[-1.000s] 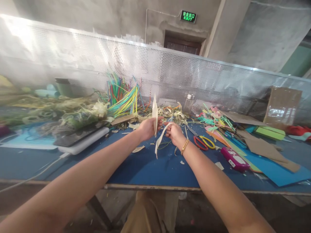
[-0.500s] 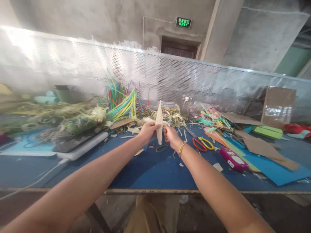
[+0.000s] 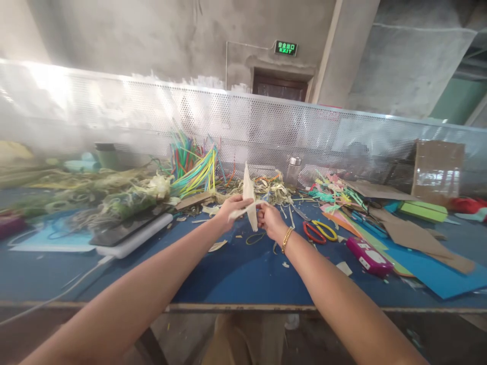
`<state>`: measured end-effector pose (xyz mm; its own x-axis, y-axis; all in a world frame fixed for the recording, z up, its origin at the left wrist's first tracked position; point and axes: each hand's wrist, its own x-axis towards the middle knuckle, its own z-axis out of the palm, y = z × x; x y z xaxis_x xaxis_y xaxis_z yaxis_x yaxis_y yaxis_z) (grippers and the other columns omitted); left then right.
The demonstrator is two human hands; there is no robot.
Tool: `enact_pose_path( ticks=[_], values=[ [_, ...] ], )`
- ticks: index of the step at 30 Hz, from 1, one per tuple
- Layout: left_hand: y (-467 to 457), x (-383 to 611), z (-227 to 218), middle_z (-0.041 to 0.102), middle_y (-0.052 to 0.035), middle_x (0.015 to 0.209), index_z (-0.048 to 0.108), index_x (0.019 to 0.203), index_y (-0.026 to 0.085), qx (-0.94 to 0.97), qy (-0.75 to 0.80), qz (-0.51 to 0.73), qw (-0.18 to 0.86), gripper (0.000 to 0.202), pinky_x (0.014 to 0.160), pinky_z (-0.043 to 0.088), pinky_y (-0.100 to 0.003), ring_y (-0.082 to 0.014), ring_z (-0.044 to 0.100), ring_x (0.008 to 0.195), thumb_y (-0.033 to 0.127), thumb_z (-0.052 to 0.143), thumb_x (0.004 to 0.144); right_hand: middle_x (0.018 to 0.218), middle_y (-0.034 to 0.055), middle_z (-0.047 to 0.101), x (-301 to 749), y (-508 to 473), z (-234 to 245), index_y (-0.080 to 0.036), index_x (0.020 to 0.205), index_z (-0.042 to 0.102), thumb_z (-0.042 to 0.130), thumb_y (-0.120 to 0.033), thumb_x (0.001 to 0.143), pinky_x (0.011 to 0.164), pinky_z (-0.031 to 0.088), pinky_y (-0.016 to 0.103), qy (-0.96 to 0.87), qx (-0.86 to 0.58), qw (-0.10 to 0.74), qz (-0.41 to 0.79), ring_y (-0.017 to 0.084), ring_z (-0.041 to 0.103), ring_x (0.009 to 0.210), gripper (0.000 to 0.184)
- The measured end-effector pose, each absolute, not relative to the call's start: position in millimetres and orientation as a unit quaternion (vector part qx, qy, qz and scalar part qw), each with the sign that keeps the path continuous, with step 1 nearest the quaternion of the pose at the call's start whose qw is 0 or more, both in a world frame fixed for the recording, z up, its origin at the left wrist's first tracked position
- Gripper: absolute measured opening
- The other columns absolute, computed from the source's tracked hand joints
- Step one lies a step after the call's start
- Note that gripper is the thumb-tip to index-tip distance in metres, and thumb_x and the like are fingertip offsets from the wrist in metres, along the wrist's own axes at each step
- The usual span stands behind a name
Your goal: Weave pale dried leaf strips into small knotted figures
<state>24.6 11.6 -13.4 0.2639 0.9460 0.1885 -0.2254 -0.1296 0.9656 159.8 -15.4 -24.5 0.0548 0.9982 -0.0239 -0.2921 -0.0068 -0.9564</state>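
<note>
Over the middle of the blue table, I hold a pale, pointed strip that looks like corn husk [image 3: 248, 185], standing upright between my hands. A second cream strip [image 3: 239, 210] crosses in front of it. My left hand [image 3: 230, 211] pinches the strips from the left, thumb along the crossing. From the right, the fingers of my right hand [image 3: 269, 219] are closed on an end of the crossing strip, near the upright one; the exact grip is partly hidden. A gold bracelet [image 3: 286, 239] circles my right wrist. Scissors [image 3: 319, 231] with red and yellow handles lie right of that hand.
Pipe cleaners [image 3: 198, 167] and tangled fibres [image 3: 114, 197] fill the back left. A white power bank [image 3: 133, 238] with a cable lies left. At right are a purple device [image 3: 369, 256], coloured paper [image 3: 437, 276] and cardboard [image 3: 411, 230]. A glass bottle [image 3: 293, 172] stands behind.
The crossing strip has swung round in front of the upright strip, its loose end now pointing toward the lower left. The upright strip leans slightly left at the top. The camera view has shifted slightly.
</note>
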Motion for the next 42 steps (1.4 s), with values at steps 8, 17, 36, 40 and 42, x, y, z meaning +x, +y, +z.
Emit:
enact_pose_path(
  ticks=[8,17,36,40,42],
  values=[
    [-3,19,0,0.070,-0.0093,0.081,0.072,0.086,0.015,0.563,0.223,0.377,0.701,0.026,0.073,0.051,-0.030,-0.0195,0.066,0.077,0.021,0.078,0.062,0.041,-0.0089,0.028,162,-20,-22,-0.021,0.059,0.039,0.046,-0.035,0.085,0.037,0.020,0.020,-0.449,-0.489,0.522,0.535,0.006,0.020,0.035,0.031],
    [20,10,3,0.068,-0.0052,0.071,0.068,0.078,0.011,0.470,0.272,0.541,0.642,0.012,0.059,0.049,-0.021,-0.0106,0.061,0.060,0.013,0.073,0.067,0.055,-0.0029,0.054,163,-13,-38,-0.021,0.070,0.056,0.058,-0.028,0.076,0.049,0.034,0.023,-0.667,-0.490,0.458,0.325,0.011,0.047,0.049,0.010],
    [16,13,-5,0.054,0.0020,0.056,0.067,0.072,0.015,0.597,0.343,0.467,0.555,0.024,0.041,0.024,-0.019,-0.0040,0.039,0.043,0.032,0.079,0.062,0.051,-0.0089,0.037,163,-21,-13,-0.020,0.067,0.050,0.062,-0.032,0.071,0.042,0.021,0.021,-0.520,-0.472,0.590,0.398,0.005,0.026,0.042,0.018],
    [13,15,-6,0.056,0.0014,0.057,0.068,0.071,0.015,0.629,0.361,0.461,0.512,0.020,0.043,0.024,-0.020,-0.0051,0.040,0.045,0.031,0.076,0.063,0.055,-0.0069,0.046,162,-18,-24,-0.018,0.073,0.060,0.068,-0.041,0.066,0.049,0.029,0.022,-0.559,-0.485,0.579,0.342,0.007,0.036,0.049,0.025],
    [14,14,-6,0.058,0.0004,0.058,0.068,0.072,0.015,0.630,0.373,0.461,0.501,0.020,0.044,0.023,-0.021,-0.0059,0.041,0.045,0.032,0.075,0.064,0.056,-0.0059,0.049,162,-15,-27,-0.018,0.071,0.061,0.068,-0.040,0.066,0.051,0.031,0.021,-0.564,-0.488,0.578,0.330,0.008,0.040,0.051,0.023]
  ],
)
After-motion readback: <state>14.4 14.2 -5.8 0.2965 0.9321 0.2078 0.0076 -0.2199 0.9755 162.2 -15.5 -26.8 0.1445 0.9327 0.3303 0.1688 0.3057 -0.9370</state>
